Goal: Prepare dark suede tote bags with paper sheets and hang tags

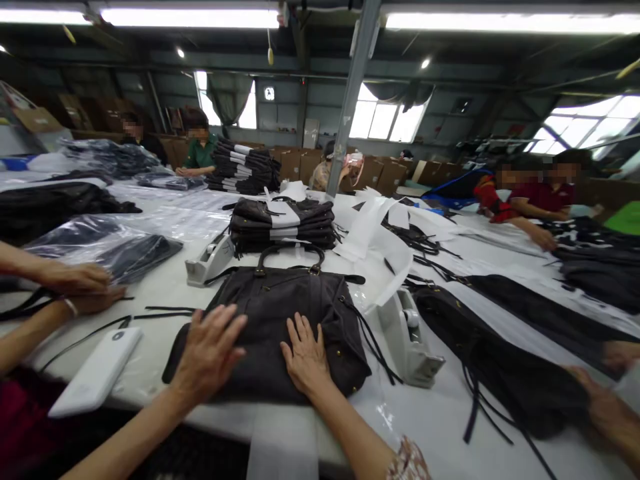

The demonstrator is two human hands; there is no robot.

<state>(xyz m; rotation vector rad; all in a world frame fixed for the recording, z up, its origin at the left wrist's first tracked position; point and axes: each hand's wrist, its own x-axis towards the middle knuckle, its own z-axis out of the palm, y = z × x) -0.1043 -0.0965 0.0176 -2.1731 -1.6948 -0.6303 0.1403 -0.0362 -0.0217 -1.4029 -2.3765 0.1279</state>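
A dark handbag (265,347) lies flat in front of me, its short handles pointing away and thin straps trailing at both sides. My left hand (207,353) is over the bag's left part, fingers spread, holding nothing. On the middle of the bag my right hand (306,353) rests palm down with its fingers apart. A strip of white paper (283,443) hangs over the table edge below the bag. Just behind the bag stands a stack of folded dark bags (315,223) with white bands.
Tape dispensers stand left (210,259) and right (411,340) of the bag. A white device (97,373) lies at the left edge. Co-workers' hands are near at left (83,287) and right (605,407). More dark bags (495,340) lie right; a pole (350,100) rises behind.
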